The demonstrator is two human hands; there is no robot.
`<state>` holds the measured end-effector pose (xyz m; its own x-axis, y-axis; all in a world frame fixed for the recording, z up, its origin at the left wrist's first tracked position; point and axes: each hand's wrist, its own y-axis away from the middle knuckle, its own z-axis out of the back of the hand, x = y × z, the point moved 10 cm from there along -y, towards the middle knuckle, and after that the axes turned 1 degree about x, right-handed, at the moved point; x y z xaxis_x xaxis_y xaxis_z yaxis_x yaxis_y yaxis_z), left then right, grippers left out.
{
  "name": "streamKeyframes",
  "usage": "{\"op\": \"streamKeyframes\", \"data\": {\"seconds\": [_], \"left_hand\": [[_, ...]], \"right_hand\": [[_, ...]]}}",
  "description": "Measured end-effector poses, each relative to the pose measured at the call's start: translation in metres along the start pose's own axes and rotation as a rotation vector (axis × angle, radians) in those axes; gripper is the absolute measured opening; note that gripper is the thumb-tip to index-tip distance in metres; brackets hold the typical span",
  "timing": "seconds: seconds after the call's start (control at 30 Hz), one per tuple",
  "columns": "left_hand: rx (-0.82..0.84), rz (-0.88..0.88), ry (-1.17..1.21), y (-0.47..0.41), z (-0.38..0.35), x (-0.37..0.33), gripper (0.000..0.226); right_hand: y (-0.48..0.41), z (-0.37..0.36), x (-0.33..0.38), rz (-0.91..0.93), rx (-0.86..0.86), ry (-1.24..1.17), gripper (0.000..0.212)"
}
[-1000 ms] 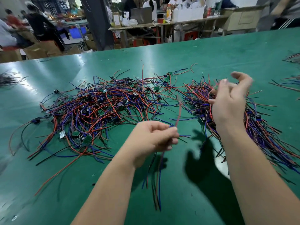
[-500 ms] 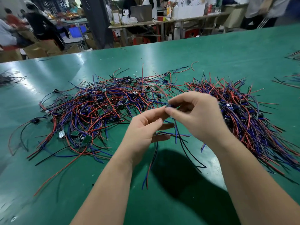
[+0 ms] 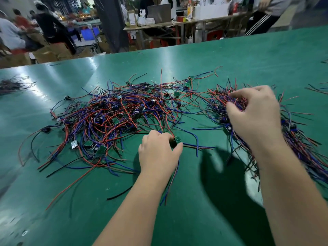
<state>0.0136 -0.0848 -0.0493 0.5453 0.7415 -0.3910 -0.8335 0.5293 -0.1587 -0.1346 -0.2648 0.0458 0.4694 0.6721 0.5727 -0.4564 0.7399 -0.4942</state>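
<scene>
**Wire-unit sorting: both hands engaged**

Left hand [image 3: 159, 153] pinches a small green circuit board [image 3: 176, 140] between thumb and fingers. The board's red and blue leads [image 3: 170, 185] trail under the palm towards the wearer, judged to be gathered so the unit lifts clear of the tangle. Right hand [image 3: 255, 116] curls its fingers round strands of the aligned bundle [image 3: 301, 144], probably steadying the sorted stock. The unsorted heap [image 3: 110, 118] lies left of both hands, on the green table [image 3: 195, 59].
</scene>
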Motion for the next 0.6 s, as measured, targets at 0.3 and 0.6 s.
{"op": "streamKeyframes", "data": {"seconds": [0.3, 0.6], "left_hand": [[-0.160, -0.113, 0.668, 0.008, 0.027, -0.019, 0.019], [0.014, -0.009, 1.132, 0.009, 0.009, -0.024, 0.026]], "right_hand": [[0.035, -0.075, 0.034, -0.013, 0.505, -0.496, 0.022], [0.035, -0.086, 0.022, -0.262, 0.536, -0.899, 0.011]]}}
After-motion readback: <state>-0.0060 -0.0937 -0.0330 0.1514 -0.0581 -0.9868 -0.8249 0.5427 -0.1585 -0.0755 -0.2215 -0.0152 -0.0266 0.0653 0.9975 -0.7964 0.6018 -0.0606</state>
